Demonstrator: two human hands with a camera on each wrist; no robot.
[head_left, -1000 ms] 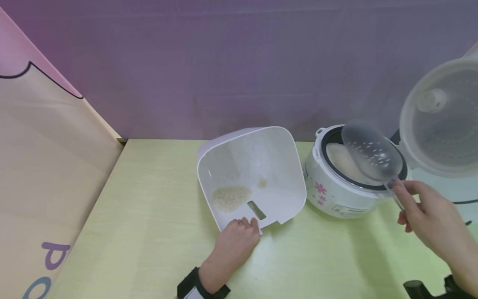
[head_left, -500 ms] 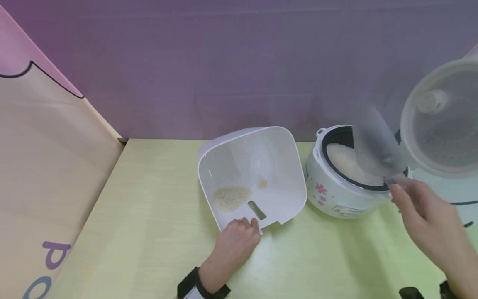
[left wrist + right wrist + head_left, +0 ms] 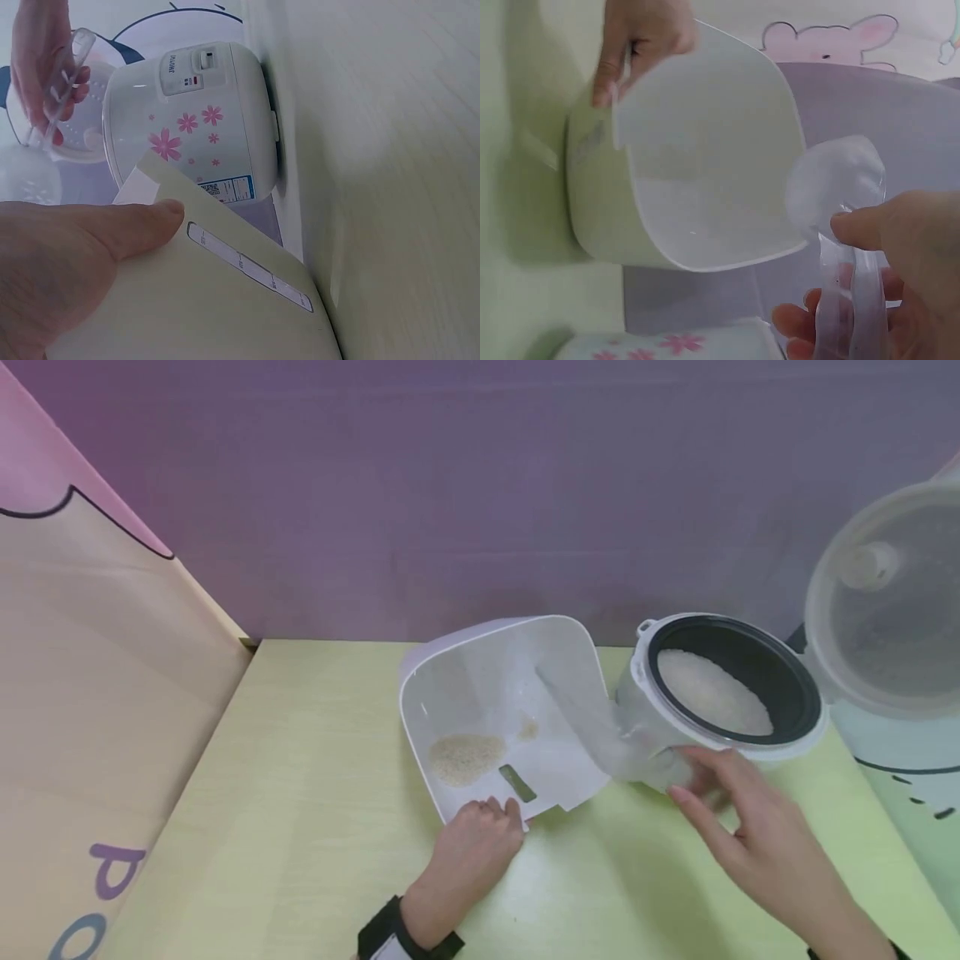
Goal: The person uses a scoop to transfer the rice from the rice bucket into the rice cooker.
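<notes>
My left hand point(image 3: 474, 852) grips the front rim of a white plastic rice bin point(image 3: 480, 664), thumb on its outer wall beside a clear gauge strip point(image 3: 247, 259). The bin leans toward me, with a small heap of rice point(image 3: 465, 758) and a slot inside. My right hand point(image 3: 757, 839) holds a clear plastic scoop point(image 3: 840, 184) by its handle. The scoop, blurred in the head view, is over the bin's right side. No rice can be made out in it. To the right stands a white rice cooker point(image 3: 195, 127) with pink flowers, its dark pot holding white rice point(image 3: 712, 693).
The cooker's round translucent lid point(image 3: 885, 602) stands raised at the right. A purple cloth backdrop point(image 3: 480, 502) hangs behind the pale wooden table point(image 3: 315, 760). A printed panel point(image 3: 82, 693) borders the left side.
My right hand has turned the scoop over above the cooker pot, then swung it left to the bin. The left hand keeps its grip on the rim.
</notes>
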